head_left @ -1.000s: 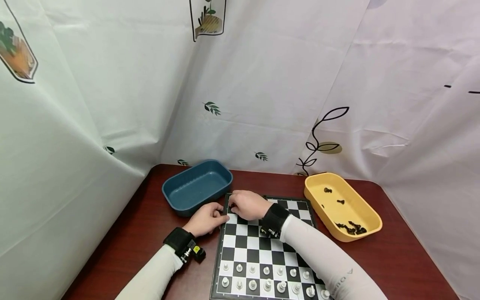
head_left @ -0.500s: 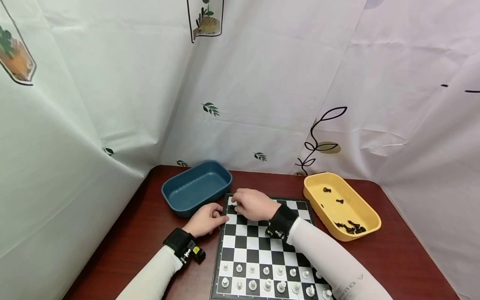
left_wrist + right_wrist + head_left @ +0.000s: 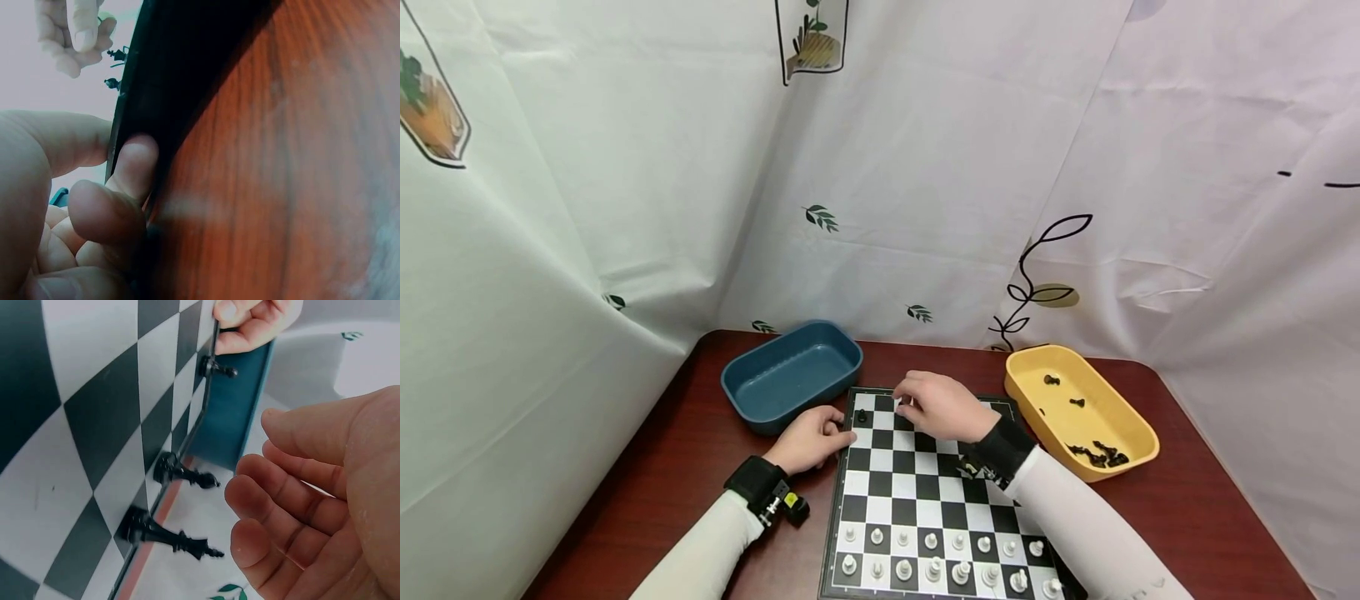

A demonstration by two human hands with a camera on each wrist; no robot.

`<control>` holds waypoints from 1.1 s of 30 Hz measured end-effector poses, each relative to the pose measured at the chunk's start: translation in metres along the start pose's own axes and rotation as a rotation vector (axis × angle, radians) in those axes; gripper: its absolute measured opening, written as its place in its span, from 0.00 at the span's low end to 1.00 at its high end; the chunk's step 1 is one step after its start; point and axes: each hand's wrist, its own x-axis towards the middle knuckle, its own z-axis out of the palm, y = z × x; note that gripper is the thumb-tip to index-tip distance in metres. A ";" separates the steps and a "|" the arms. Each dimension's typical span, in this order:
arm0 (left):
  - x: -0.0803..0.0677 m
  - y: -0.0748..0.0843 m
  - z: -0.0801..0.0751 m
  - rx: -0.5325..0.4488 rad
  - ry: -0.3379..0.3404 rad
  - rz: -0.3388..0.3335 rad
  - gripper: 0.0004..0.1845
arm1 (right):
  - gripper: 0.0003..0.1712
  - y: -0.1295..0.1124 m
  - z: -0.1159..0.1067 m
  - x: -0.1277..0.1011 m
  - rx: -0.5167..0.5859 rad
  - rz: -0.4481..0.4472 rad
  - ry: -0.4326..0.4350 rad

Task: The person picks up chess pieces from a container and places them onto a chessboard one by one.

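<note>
A magnetic-looking black-and-white chessboard (image 3: pixel 891 461) lies on the table. My left hand (image 3: pixel 808 439) pinches its left edge, thumb on top and a fingertip (image 3: pixel 136 164) against the side. Near the far left corner stands a black pawn (image 3: pixel 862 416), upright. Over the far rows hovers my right hand (image 3: pixel 942 406), fingers loosely bent with nothing between them. In the right wrist view, a tall black king (image 3: pixel 172 534) and a shorter round-topped black piece (image 3: pixel 187 472) stand by the far edge, apart from that hand. From the head view the hand hides them.
White chess pieces (image 3: pixel 933 569) fill the two near rows. To the right, a yellow tray (image 3: pixel 1138 460) holds several loose black pieces (image 3: pixel 1099 455). A blue tray (image 3: pixel 752 412) stands behind my left hand. White patterned cloth (image 3: pixel 925 167) hangs behind the table.
My right hand has let go of the black pawn and moved right along the far rows, leaving the pawn uncovered on its square. The left hand has stayed at the board's edge.
</note>
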 end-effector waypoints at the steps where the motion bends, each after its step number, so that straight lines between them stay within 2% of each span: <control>1: 0.000 0.000 0.000 0.000 0.000 0.002 0.24 | 0.09 0.001 -0.002 -0.002 0.003 0.005 0.005; 17: 0.000 -0.001 0.000 0.007 0.000 0.025 0.25 | 0.09 0.013 -0.022 -0.038 -0.011 0.122 0.120; 24: -0.001 0.000 -0.002 0.018 -0.008 0.020 0.24 | 0.08 0.021 -0.030 -0.047 0.000 0.128 0.186; 33: 0.000 0.000 0.000 0.026 -0.002 0.018 0.24 | 0.07 0.035 -0.044 -0.066 0.034 0.200 0.233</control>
